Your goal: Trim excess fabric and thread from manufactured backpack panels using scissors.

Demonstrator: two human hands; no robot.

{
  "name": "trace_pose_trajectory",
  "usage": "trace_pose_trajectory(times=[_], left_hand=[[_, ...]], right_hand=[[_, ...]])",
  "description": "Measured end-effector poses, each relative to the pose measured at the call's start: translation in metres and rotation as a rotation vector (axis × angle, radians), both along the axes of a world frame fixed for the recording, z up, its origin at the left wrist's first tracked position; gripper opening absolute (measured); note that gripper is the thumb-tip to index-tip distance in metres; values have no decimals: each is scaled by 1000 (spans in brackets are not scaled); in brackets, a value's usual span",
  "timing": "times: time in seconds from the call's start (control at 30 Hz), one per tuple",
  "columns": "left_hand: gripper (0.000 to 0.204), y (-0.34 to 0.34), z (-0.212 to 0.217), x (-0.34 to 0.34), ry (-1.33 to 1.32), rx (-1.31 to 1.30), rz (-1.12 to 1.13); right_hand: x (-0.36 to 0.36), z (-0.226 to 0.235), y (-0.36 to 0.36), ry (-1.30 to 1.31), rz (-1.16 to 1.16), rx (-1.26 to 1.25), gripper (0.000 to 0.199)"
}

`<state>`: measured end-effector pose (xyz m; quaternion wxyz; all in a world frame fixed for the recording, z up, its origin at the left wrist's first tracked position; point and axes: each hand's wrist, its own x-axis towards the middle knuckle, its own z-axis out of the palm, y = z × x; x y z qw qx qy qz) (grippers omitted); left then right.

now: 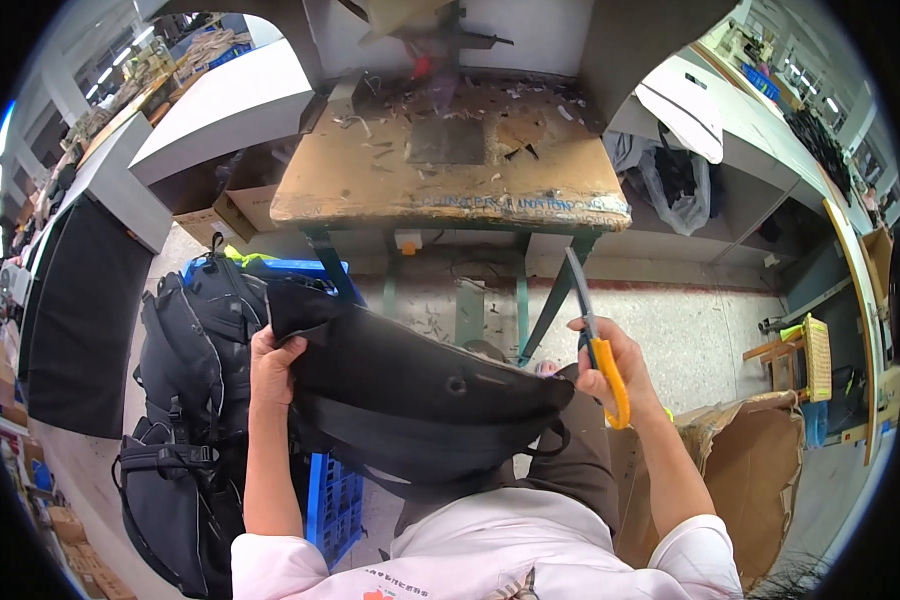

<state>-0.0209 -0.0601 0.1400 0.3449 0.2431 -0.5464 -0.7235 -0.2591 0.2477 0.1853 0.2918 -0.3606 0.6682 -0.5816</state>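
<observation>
A large black fabric piece (410, 390), with a pale raw edge along its top and a small round fitting near its right part, stretches across my lap. My left hand (272, 368) is closed on its upper left corner. My right hand (618, 362) is wrapped round scissors (610, 385) with orange handles, their grey blades pointing up and away from me. The right end of the fabric lies close beside that hand; I cannot tell whether the fingers touch it. A dark loop hangs at this end.
A worn wooden workbench (350, 180) strewn with scraps stands ahead on green legs. Black backpacks (195, 340) are piled at left by a blue plastic crate (335, 500). An open cardboard box (750, 470) is at right, with a small wooden stool (805, 360) beyond it.
</observation>
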Motion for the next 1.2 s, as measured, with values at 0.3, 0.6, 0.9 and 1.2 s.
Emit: trace_pose_trajectory(times=[0.3,0.6,0.9,1.2], left_hand=[[28,-17,-26,36,-53,12,95],[28,-21,-39,48,-26,75,136],[32,-25,-48,58,-45,82,166],[33,-22,-47,56,-63,90,174]], right_hand=[[-3,-7,27,175,-42,261,75],[13,-32,-9,-140,-71,77,36],[12,-18,-25,-383,32,165,39],[13,-13,-25,-365,117,228,36]])
